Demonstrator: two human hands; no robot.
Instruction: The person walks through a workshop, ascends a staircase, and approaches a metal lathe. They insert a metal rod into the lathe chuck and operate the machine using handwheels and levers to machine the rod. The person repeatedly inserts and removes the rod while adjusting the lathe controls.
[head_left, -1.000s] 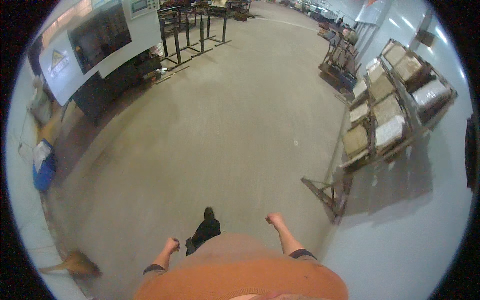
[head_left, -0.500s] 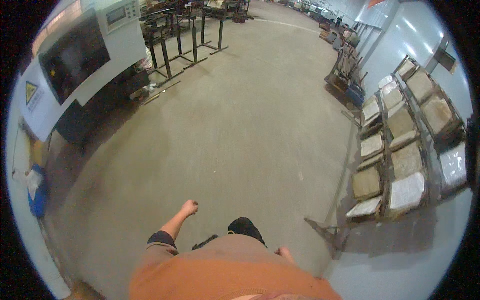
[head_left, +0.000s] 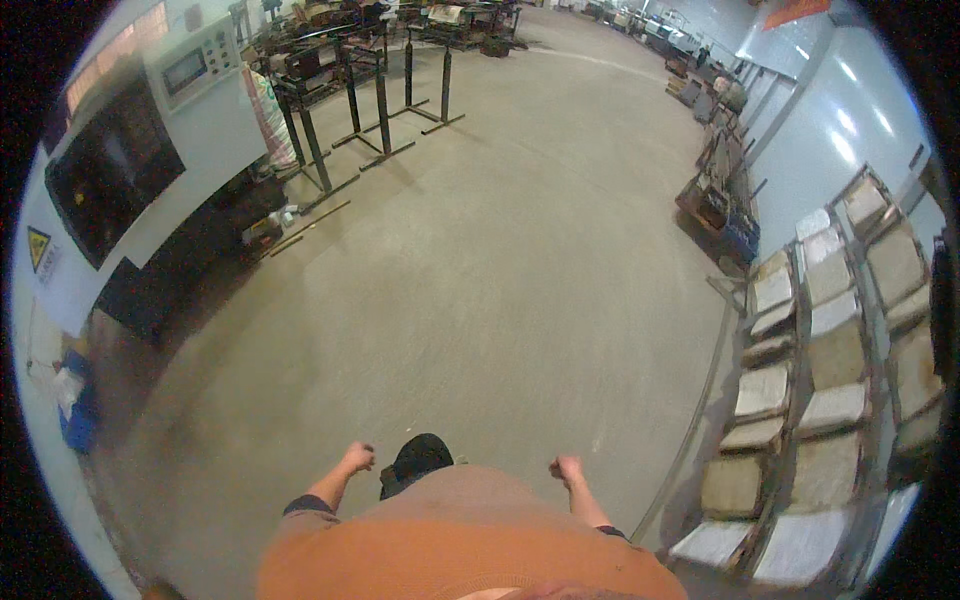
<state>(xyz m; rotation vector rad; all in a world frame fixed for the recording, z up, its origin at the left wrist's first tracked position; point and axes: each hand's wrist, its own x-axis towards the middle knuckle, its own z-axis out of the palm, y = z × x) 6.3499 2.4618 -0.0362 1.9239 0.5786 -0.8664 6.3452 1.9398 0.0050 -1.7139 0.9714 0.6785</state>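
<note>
On the left, a white machine (head_left: 215, 125) with a dark window; beyond, black stands (head_left: 382, 115) with feet spread across the floor (head_left: 450, 300), and thin rods (head_left: 325, 217) close by. Near the left edge, a blue bin (head_left: 80, 428). Down the right, a rack (head_left: 876, 380) loaded with slabs (head_left: 763, 390); farther along, dark metal gear (head_left: 715, 205) near the wall (head_left: 830, 110).

Slabs flat, squarish, white to tan; stands straight-posted; floor matt, grey-brown; wall pale, glossy.

Left hand (head_left: 360, 457): curled narrow, hangs just beside the black shoe (head_left: 425, 452). Right hand (head_left: 567, 468): likewise curled, hangs over the floor, rack-side. Cannot tell about anything inside either fist. Shoe: between both hands, just past the orange top (head_left: 480, 540).
</note>
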